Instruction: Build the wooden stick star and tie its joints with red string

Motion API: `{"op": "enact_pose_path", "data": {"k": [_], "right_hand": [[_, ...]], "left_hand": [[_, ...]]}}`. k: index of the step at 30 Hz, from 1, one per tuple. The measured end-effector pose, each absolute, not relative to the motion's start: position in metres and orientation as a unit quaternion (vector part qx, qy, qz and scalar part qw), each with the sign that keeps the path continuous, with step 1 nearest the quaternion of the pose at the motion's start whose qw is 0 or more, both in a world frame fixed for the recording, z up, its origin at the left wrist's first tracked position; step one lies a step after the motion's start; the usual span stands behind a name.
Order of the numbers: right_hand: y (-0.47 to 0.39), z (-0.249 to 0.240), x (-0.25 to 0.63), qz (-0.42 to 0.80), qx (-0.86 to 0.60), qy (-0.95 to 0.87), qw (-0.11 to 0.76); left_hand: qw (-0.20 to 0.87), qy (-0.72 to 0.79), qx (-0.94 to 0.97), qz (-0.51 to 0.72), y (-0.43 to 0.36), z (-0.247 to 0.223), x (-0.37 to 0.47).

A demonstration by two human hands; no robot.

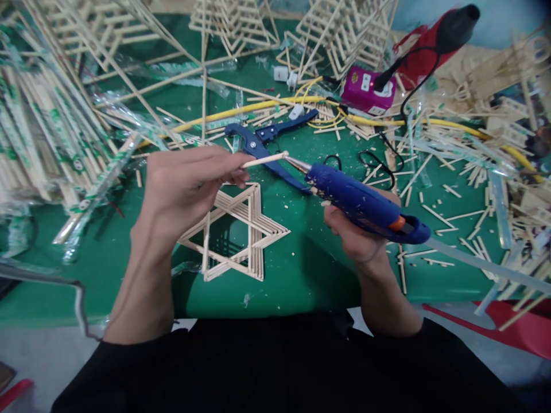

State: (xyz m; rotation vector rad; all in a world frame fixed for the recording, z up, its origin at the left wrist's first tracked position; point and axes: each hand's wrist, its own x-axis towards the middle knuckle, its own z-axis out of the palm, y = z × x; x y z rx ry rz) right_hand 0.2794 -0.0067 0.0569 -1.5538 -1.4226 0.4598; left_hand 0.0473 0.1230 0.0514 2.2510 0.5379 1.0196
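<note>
Pinched in the fingers of my left hand [185,186] is a thin wooden stick [264,160] that points right. My right hand [357,232] grips a blue hot glue gun [353,195], with a long clear glue stick [482,261] trailing from its back. The gun's metal nozzle meets the stick's free end, where a small pale blob shows. Below my left hand a six-pointed star of stacked sticks [256,246] lies flat on the green tabletop [310,287]; the hand covers its upper left part. Behind the stick lies a blue hand cutter [275,166], its handles apart.
Bundles of wrapped sticks [47,132] fill the left side. Stick frames [344,34] stand at the back. A purple power socket box [368,90] and a yellow cable [258,105] lie beyond the cutter. Cut stick pieces [477,166] litter the right, above a red chair [525,330].
</note>
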Motion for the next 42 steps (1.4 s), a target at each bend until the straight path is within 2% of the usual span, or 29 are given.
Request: {"op": "enact_pose_path", "data": {"k": [22,31,35,40,42], "right_hand": [[-0.007,0.056,0.281,0.192,-0.621,-0.588,0.481],[-0.008,0.051,0.282,0.263,-0.626,-0.539,0.499],[-0.009,0.047,0.284,0.288,-0.642,-0.516,0.488],[-0.009,0.043,0.284,0.285,-0.645,-0.509,0.494],[-0.009,0.043,0.284,0.287,-0.643,-0.509,0.495]], "left_hand": [[0.308,0.160,0.852,0.392,0.133,0.044,0.046],[0.287,0.218,0.839,0.408,0.133,0.051,0.052],[0.326,0.260,0.808,0.417,0.133,0.051,0.050],[0.448,0.254,0.744,0.426,0.133,0.051,0.050],[0.459,0.272,0.723,0.438,0.131,0.053,0.052]]}}
